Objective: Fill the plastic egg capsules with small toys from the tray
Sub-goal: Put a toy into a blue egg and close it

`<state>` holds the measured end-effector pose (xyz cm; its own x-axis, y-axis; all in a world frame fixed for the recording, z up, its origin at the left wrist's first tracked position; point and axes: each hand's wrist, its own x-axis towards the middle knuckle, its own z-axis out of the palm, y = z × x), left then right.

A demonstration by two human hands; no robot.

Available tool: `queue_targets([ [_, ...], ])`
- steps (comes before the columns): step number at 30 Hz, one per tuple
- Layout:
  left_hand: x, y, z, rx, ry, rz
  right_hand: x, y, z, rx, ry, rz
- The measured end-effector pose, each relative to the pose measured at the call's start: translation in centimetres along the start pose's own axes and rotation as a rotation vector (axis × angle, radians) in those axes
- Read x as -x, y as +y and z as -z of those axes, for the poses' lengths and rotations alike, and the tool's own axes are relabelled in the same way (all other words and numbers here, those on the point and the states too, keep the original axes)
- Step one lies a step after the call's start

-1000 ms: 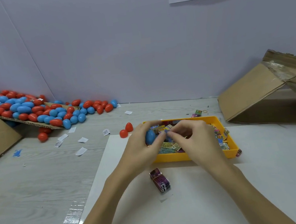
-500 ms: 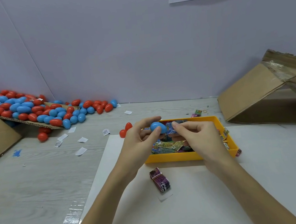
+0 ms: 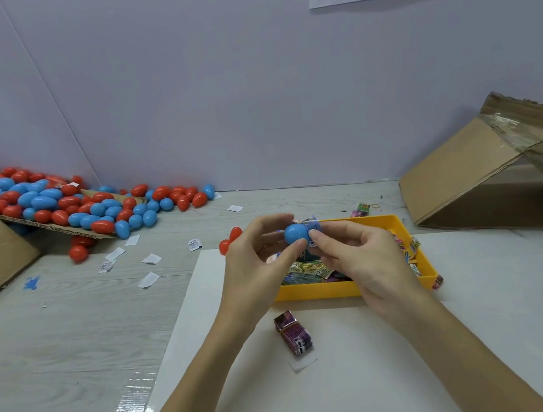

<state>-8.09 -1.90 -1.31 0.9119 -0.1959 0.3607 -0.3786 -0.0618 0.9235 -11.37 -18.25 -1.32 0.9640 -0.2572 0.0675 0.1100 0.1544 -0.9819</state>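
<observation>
Both hands are now lifted a little above the yellow tray (image 3: 350, 290), and the small toy packet (image 3: 312, 227) sits deeper in the blue egg half (image 3: 296, 233), so filling is nearly done. Left hand (image 3: 256, 259) pinches the egg half between thumb and fingers; right hand (image 3: 363, 256) pinches the packet. Around them are a pale wooden table (image 3: 56, 338), a white sheet (image 3: 355, 385), plain walls and the egg pile (image 3: 55, 203).

I can read only a "6" on the purple packet (image 3: 293, 332) lying on my worktop (image 3: 73, 335); other print is too small.
</observation>
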Motion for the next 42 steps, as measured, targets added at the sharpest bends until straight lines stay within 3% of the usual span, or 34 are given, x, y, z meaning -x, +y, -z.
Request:
queue_targets([
  [3, -0.04, 0.03, -0.11, 0.052, 0.034, -0.031, -0.11, -0.07, -0.27, -0.186, -0.042, -0.031],
  [7, -0.08, 0.00, 0.13, 0.046, 0.030, -0.071, -0.12, 0.07, -0.60, -0.153, -0.034, 0.053],
  [29, -0.32, -0.06, 0.41, 0.056, -0.014, -0.077, 0.41, -0.27, -0.85, -0.068, -0.019, 0.138],
  [42, -0.17, -0.24, 0.25, 0.103, -0.026, -0.136, 0.32, -0.38, -0.88, -0.072, -0.043, 0.067],
])
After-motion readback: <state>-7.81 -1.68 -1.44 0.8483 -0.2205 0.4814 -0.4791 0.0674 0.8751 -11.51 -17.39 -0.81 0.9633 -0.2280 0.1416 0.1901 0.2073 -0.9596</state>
